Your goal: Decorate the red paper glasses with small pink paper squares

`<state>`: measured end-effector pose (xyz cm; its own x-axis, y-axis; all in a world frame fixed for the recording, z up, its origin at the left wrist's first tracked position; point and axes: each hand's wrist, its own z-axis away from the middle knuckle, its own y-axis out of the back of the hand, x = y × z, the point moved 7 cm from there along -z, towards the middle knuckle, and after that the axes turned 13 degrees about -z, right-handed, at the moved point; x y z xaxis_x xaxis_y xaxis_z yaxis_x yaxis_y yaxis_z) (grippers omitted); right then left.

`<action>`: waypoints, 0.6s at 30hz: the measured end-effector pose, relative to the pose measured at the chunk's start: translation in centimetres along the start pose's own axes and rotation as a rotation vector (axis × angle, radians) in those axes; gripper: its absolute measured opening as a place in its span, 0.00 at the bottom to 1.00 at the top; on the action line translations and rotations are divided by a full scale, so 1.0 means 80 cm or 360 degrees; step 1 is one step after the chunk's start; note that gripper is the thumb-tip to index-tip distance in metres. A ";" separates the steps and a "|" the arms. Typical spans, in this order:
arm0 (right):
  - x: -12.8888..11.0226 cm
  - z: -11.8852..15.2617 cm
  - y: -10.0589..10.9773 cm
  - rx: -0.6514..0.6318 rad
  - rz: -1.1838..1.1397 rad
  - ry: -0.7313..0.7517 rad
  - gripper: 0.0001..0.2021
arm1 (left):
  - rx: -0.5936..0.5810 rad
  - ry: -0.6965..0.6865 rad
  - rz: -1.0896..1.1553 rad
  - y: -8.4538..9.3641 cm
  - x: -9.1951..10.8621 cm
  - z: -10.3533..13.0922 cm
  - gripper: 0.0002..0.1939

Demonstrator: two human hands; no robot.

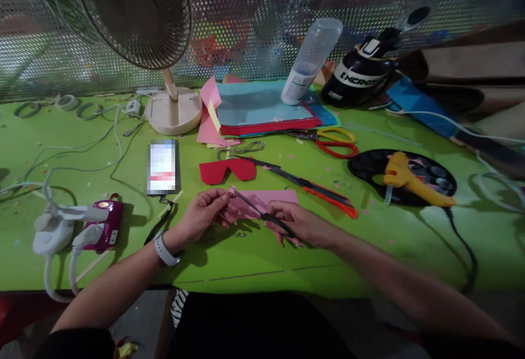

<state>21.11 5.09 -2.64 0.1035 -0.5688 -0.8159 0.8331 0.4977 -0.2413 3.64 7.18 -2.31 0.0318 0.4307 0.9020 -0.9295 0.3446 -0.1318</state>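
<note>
My left hand [211, 208], with a white watch band [166, 249] on its wrist, is closed in a pinch at the left end of a pink paper strip [283, 197]. A bit of pink paper shows at its fingertips. My right hand [289, 219] is closed around the black handle of slim scissors [249, 203], seen edge-on. Their narrow metal blades point up and left across the paper to my left fingertips. Just above lies a folded red paper shape [227, 170]. Right of it is an orange and black utility knife [309, 185].
Scissors with yellow and red handles [336, 143] lie before stacked coloured sheets [262, 102]. A yellow glue gun [418, 178] rests on a black palette [365, 168]. On the left are a phone [163, 167], a fan [174, 110], a purple power adapter [104, 225] and loose cables.
</note>
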 end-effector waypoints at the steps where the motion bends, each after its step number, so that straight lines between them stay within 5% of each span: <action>1: 0.000 0.000 -0.001 -0.0007 0.0003 0.0000 0.27 | -0.0013 0.0009 -0.0004 -0.001 -0.001 0.000 0.19; 18: 0.006 -0.006 -0.002 -0.0003 -0.0012 0.0084 0.29 | -0.0067 0.0022 0.0003 -0.003 -0.006 -0.001 0.16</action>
<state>20.74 5.05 -3.25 0.0686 -0.5374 -0.8405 0.8326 0.4950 -0.2485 3.91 6.96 -2.70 0.0352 0.4428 0.8959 -0.9132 0.3785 -0.1511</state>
